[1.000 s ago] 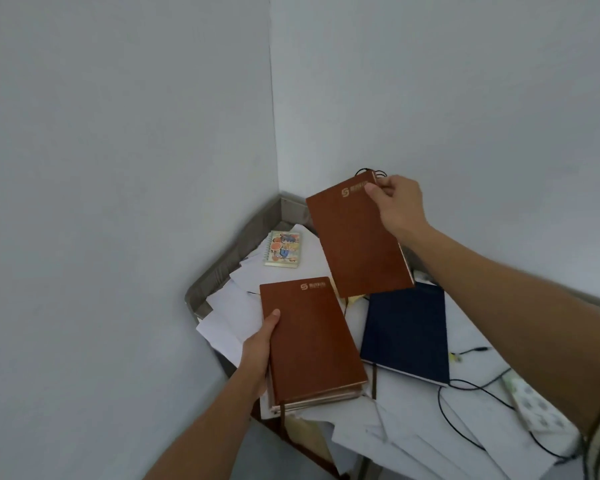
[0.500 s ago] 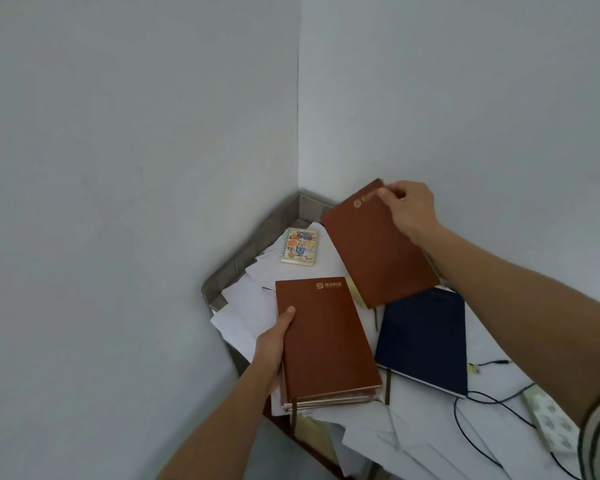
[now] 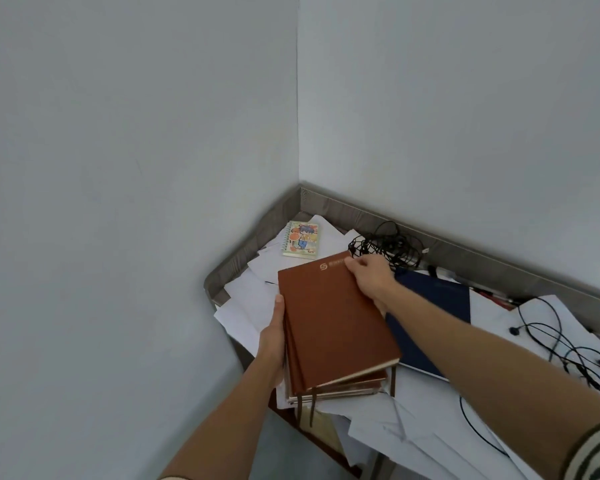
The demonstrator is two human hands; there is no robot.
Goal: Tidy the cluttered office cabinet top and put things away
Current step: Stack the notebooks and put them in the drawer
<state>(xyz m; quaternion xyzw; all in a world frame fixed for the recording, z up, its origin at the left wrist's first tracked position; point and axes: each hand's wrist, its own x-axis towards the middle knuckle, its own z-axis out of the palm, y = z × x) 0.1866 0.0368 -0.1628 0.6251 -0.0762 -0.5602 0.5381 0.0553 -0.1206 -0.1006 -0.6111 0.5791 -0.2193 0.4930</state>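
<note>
A brown notebook (image 3: 333, 323) lies on top of a stack of notebooks (image 3: 347, 388) at the cabinet top's left front corner. My right hand (image 3: 369, 277) pinches the top notebook's far right corner. Along the stack's left edge, my left hand (image 3: 274, 337) grips it, thumb on the side. A dark blue notebook (image 3: 437, 306) lies to the right, partly under my right forearm. Loose white papers (image 3: 246, 306) cover the surface beneath.
A small spiral notepad with a cartoon cover (image 3: 302, 240) lies near the back corner. A tangle of black cable (image 3: 387, 247) sits by the grey back rim (image 3: 465, 252). More black cables (image 3: 565, 344) trail over papers at right. Walls close in at left and behind.
My right hand has brought the brown notebook down from the air onto the stack held by my left hand. The tangle of cable behind it is now uncovered.
</note>
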